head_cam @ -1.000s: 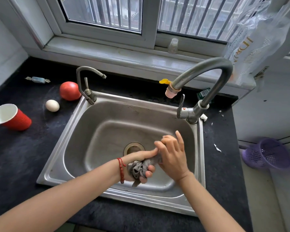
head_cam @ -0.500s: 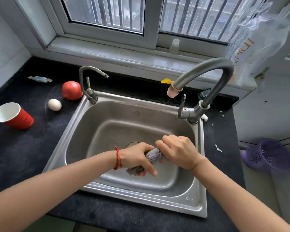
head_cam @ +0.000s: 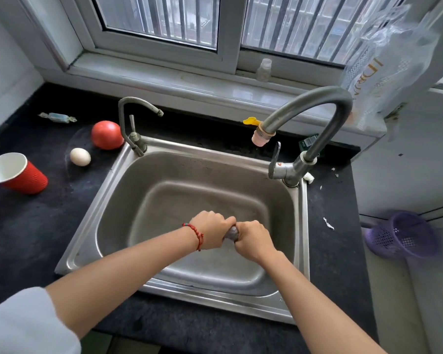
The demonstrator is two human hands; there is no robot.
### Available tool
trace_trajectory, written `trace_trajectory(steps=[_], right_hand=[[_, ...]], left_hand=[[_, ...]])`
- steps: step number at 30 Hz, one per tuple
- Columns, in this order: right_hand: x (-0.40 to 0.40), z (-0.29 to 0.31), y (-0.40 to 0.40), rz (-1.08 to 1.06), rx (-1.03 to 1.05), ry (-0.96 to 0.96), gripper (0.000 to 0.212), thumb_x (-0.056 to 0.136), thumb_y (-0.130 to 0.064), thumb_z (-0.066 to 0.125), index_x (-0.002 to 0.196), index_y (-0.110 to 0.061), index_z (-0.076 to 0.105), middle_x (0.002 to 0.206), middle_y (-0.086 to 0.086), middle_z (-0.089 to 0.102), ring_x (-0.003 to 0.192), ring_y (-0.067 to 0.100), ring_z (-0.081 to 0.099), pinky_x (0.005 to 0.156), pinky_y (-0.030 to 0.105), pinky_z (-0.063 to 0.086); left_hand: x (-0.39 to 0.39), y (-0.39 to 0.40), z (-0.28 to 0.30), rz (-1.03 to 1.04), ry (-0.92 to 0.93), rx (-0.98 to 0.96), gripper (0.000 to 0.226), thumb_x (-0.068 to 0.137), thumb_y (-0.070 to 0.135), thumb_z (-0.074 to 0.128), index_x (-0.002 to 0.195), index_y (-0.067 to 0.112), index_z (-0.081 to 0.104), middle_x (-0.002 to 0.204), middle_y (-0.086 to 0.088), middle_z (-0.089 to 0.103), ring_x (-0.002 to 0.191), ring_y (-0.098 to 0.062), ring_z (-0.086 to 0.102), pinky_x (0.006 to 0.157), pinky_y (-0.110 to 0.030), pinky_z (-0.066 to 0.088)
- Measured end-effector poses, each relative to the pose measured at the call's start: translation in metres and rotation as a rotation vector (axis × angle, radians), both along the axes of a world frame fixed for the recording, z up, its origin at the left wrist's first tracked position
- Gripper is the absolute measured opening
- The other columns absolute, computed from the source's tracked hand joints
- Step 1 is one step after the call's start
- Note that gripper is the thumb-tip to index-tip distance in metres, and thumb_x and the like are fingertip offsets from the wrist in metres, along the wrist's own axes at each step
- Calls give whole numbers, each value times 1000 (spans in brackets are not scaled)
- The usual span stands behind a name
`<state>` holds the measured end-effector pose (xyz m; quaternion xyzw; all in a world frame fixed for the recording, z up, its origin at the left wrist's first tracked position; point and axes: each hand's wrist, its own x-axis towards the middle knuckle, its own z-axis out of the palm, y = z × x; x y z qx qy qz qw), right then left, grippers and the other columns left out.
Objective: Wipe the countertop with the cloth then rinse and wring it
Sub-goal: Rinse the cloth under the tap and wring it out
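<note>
Your left hand (head_cam: 212, 232) and right hand (head_cam: 253, 240) are fisted tight on the cloth (head_cam: 231, 233), knuckle to knuckle above the sink (head_cam: 301, 226); judging so wrung water drains there, off the tabletop (head_cam: 36, 226).

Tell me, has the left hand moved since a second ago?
Yes. The left hand has rolled knuckles-up and closed in against the right hand, hiding most of the cloth; it now covers the sink drain.
</note>
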<state>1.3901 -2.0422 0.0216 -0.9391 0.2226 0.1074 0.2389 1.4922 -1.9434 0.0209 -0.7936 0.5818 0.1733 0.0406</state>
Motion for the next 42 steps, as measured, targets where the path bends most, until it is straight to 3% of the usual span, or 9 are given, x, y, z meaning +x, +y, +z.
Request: trace_trajectory(steps=[5, 9, 11, 14, 20, 31, 35, 39, 42], right_hand=[[-3, -5, 10, -280, 324, -26, 10, 73, -9, 55, 68, -9, 63, 70, 18, 65, 67, 33, 55, 52, 25, 34], [-13, -1, 31, -602, 765, -108, 23, 67, 8, 52, 52, -10, 51, 39, -7, 46, 45, 14, 33, 37, 16, 24], [-16, 3, 37, -690, 904, -110, 30, 66, 13, 50, 49, -12, 46, 30, -10, 37, 37, 11, 27, 36, 14, 19], [-17, 11, 38, -732, 1046, -137, 29, 66, 14, 49, 53, -11, 47, 31, -9, 35, 30, 9, 22, 39, 13, 15], [-16, 20, 40, -773, 1180, -204, 30, 69, 17, 46, 57, -11, 42, 34, -6, 28, 30, 8, 19, 38, 14, 13], [-16, 25, 50, -821, 1305, -255, 31, 69, 17, 43, 58, -11, 40, 35, -5, 27, 30, 8, 19, 36, 13, 14], [-16, 27, 51, -826, 1324, -269, 33, 69, 18, 43, 56, -12, 39, 34, -6, 28, 29, 7, 19, 35, 13, 14], [-16, 26, 51, -811, 1325, -257, 33, 68, 17, 44, 54, -13, 41, 35, -6, 27, 30, 7, 19, 35, 12, 16], [-16, 27, 49, -783, 1293, -205, 30, 68, 15, 47, 57, -12, 41, 37, -6, 26, 32, 8, 18, 35, 13, 15]], left_hand=[[8, -12, 8, -215, -163, 24, 23, 83, 6, 39, 105, 6, 43, 96, -20, 63, 84, -38, 64, 56, -36, 35], [11, -16, 22, -374, -223, 30, 22, 80, 1, 35, 100, 4, 43, 89, -22, 63, 78, -36, 64, 54, -33, 34], [9, -12, 29, -456, -318, -21, 19, 74, 6, 46, 92, 7, 50, 76, -14, 65, 65, -30, 65, 48, -28, 32], [10, -5, 46, -453, -435, -163, 20, 44, 24, 68, 61, 21, 58, 42, 2, 55, 33, -13, 53, 33, -14, 27], [8, -2, 49, -356, -362, -343, 21, 39, 21, 71, 54, 18, 56, 39, 3, 49, 28, -15, 46, 31, -13, 24], [10, 2, 50, -379, -384, -444, 16, 45, 21, 69, 55, 18, 57, 41, 4, 50, 30, -14, 48, 30, -15, 28], [11, 4, 50, -386, -395, -477, 4, 53, 19, 59, 56, 19, 57, 41, 3, 50, 31, -14, 48, 29, -15, 29], [13, 7, 46, -331, -377, -523, 16, 60, 17, 40, 54, 18, 55, 41, 3, 49, 31, -14, 46, 30, -16, 27], [13, 9, 42, -303, -363, -547, 8, 60, 17, 49, 55, 17, 55, 42, 2, 49, 31, -15, 46, 30, -17, 28]])
